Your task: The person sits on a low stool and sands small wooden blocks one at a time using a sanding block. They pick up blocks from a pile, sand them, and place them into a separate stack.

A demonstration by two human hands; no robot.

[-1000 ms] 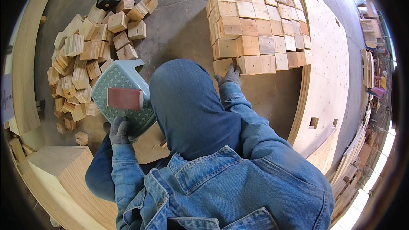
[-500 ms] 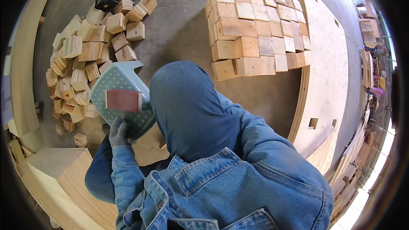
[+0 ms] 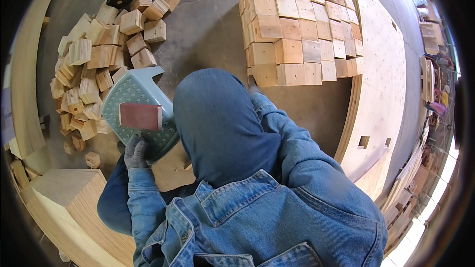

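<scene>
A gloved left hand is seen resting on the edge of a pale green plastic stool, its grip curled over the rim. A red-brown sanding block lies on the stool. The right hand is mostly hidden behind a raised knee, touching the stacked wooden blocks; its grip cannot be told. Loose wooden blocks are heaped on the concrete floor. Plywood sheets are cut off at right.

Grey concrete floor, curved plywood panels alongside, bright daylight.
</scene>
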